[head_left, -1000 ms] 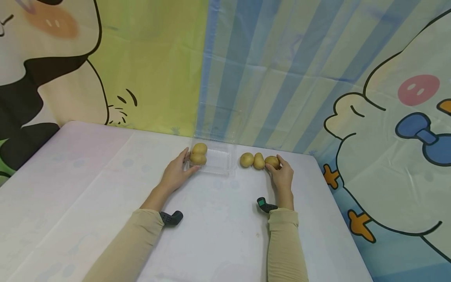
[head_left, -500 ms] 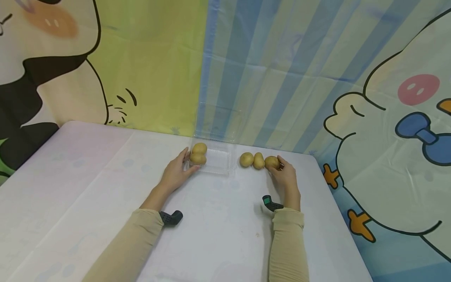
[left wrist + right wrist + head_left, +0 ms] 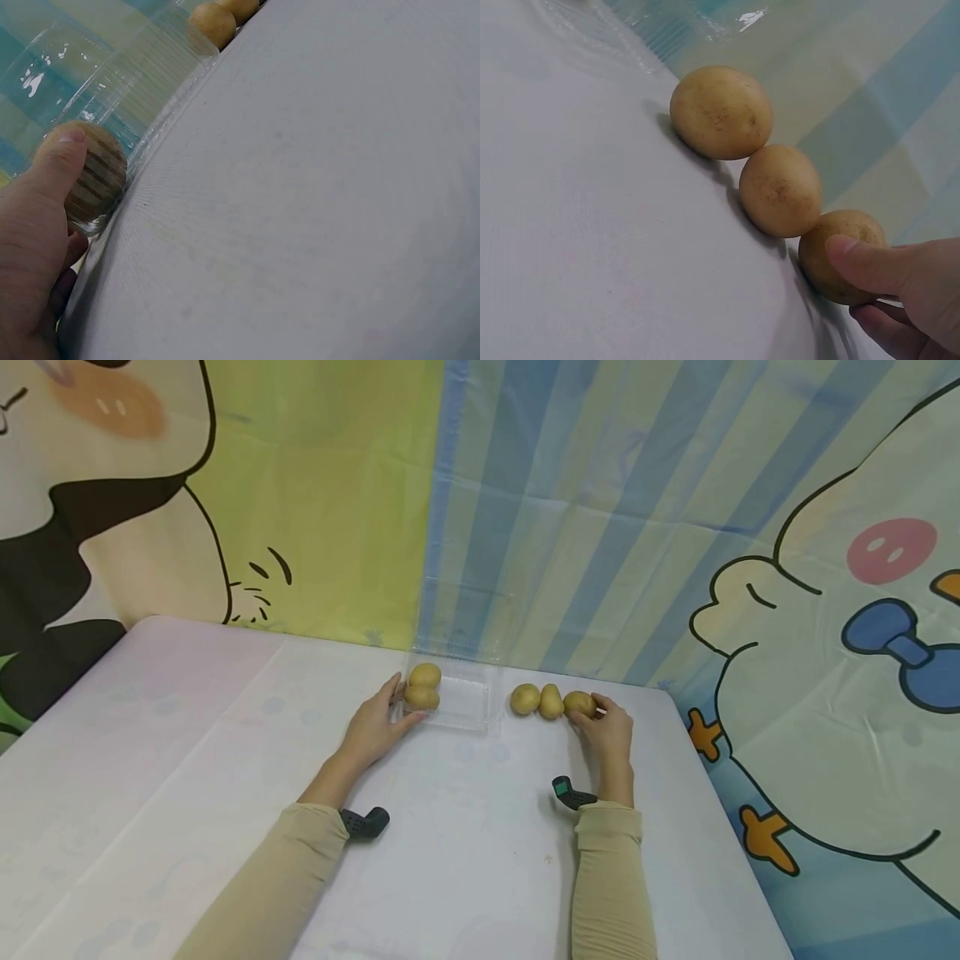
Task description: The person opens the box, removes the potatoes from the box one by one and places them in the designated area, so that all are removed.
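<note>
while both hands sit at the far edge of the table, this is how things lie:

rightmost potato: last in a row of three on the cloth, just right of the clear tray; touches the middle potato.
right hand: thumb on top, fingers curled under the far side; pinches that potato, which rests on the table, not lifted.
step: looks like the grab stage of a pick; grip seems set, lift not yet begun.
next move, my guess: lift straight up w/o knocking the neighbour, then carry left over the tray wall into the free right part.
row: middle potato touches the left potato too, so a nudge could roll both.
clear tray: shallow plastic, lid open & leaning on the backdrop; holds two potatoes, stacked at its left end, rest of it bare.
left hand: thumb pressed on the tray's near-left corner, against the potato through the wall; other fingers round the left side, steadying it.
backdrop: cartoon cloth, striped behind the tray.
</note>
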### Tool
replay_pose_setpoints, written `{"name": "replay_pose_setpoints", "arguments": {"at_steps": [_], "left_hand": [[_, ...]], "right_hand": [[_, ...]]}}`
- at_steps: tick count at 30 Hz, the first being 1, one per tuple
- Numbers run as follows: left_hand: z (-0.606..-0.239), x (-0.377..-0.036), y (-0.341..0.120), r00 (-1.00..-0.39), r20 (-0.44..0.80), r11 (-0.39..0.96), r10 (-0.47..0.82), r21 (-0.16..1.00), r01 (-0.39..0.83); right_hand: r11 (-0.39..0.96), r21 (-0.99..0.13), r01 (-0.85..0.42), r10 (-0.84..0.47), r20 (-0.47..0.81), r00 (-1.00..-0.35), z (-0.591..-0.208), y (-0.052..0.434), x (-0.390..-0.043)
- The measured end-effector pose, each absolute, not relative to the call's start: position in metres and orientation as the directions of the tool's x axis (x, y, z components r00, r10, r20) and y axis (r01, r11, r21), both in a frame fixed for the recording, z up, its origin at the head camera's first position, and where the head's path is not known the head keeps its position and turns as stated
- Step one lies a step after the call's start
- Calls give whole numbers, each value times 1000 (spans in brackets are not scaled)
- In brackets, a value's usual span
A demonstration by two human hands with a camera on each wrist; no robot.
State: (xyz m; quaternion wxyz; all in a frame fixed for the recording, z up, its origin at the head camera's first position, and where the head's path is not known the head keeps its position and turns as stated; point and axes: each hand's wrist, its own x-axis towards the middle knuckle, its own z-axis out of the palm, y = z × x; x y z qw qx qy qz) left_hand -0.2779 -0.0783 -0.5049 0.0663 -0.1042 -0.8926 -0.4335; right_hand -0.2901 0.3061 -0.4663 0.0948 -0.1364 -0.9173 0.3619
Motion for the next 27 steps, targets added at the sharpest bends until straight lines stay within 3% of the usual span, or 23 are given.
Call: {"name": "replay_pose_setpoints", "arguments": {"at_steps": [5,15,27], "left_hand": [[-507,-279,-78,-971,204,611,123,755,236],[-506,-278,-78,-971,199,613,130,753,237],[-506,-278,-79,-974,186,622,128,750,225]], "right_hand": [[706,-680,197,338,80,-938,-465,302,-291],[747,-651,135,213,42,-976,-454,306,-285],[735,-663,141,251,73,-965,-455,303,-285]]}}
